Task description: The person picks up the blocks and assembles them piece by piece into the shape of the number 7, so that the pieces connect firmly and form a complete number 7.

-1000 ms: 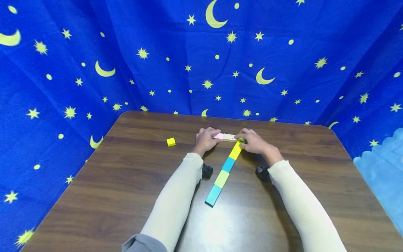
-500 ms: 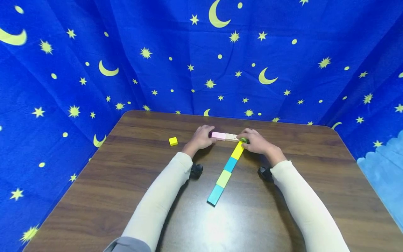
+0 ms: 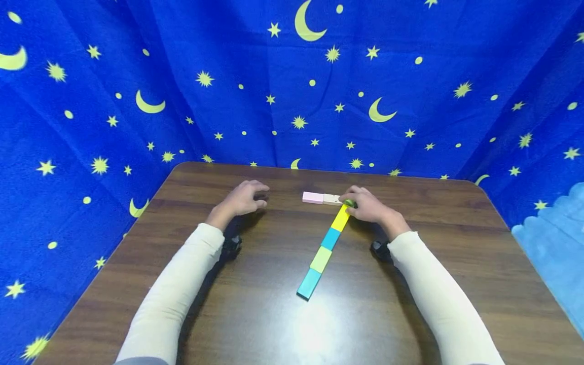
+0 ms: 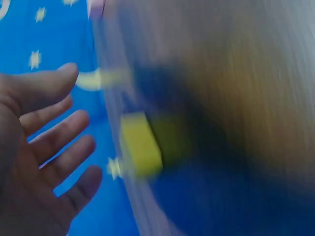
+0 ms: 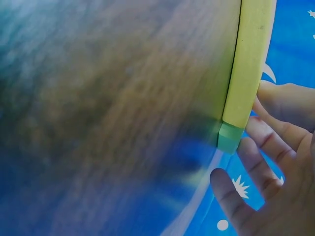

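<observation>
Yellow cube (image 4: 140, 143) sits out at the table's (image 3: 191, 284) left, just ahead of the open, empty left hand (image 3: 242, 197), so I'd pinch it gently while the right hand (image 3: 367, 205) fingertips steady the green block (image 3: 349, 203) capping the row.

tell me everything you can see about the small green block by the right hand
The small green block sits on the wooden table at the far end of the yellow plank, butted against it. It looks like painted wood, pale green, cube-like. The right hand covers most of it, fingers touching its side.
</observation>
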Action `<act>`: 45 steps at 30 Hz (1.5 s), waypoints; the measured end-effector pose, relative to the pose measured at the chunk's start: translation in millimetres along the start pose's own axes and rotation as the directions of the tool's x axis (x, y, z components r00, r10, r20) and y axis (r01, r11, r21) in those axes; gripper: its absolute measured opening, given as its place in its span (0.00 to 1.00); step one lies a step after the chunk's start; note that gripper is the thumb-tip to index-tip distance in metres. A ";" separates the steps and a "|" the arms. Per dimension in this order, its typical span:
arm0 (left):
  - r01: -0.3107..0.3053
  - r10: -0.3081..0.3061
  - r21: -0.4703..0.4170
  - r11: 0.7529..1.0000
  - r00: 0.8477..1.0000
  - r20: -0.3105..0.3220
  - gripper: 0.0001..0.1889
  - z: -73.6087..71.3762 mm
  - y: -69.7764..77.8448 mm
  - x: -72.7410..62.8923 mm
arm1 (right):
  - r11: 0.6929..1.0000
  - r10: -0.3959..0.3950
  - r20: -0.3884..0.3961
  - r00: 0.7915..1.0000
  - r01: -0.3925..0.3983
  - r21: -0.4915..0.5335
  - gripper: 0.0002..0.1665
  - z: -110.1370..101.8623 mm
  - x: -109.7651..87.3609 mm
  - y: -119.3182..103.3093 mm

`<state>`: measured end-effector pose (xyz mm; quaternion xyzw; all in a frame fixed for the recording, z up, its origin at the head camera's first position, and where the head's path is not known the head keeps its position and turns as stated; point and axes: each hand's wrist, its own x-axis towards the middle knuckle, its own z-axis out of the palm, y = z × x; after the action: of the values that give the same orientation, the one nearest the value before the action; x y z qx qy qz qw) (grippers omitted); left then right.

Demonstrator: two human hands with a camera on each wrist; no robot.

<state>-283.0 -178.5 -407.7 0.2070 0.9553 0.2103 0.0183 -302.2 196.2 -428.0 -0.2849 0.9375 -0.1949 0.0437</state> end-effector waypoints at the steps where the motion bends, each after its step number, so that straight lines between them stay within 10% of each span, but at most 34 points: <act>1: 0.013 -0.013 -0.015 1.000 1.000 0.008 0.25 -3.0 -7.3 -6.0 | 1.000 -0.004 0.003 1.000 0.004 0.002 0.22 0.7 -0.4 -0.3; 12: 0.125 -0.114 -0.114 0.986 0.988 0.100 0.30 -14.8 -44.1 -38.2 | 1.000 -0.008 -0.001 1.000 0.008 0.006 0.22 -2.3 -2.4 -2.0; 45: 0.096 -0.098 -0.068 0.993 0.995 -0.022 0.17 4.7 -43.1 -24.2 | 1.000 -0.018 -0.009 1.000 0.018 -0.002 0.22 -1.9 -0.8 -2.9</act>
<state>-277.0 -222.0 -430.9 0.1569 0.9569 0.2435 0.0234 -300.5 195.1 -425.1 -0.2924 0.9353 -0.1958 0.0377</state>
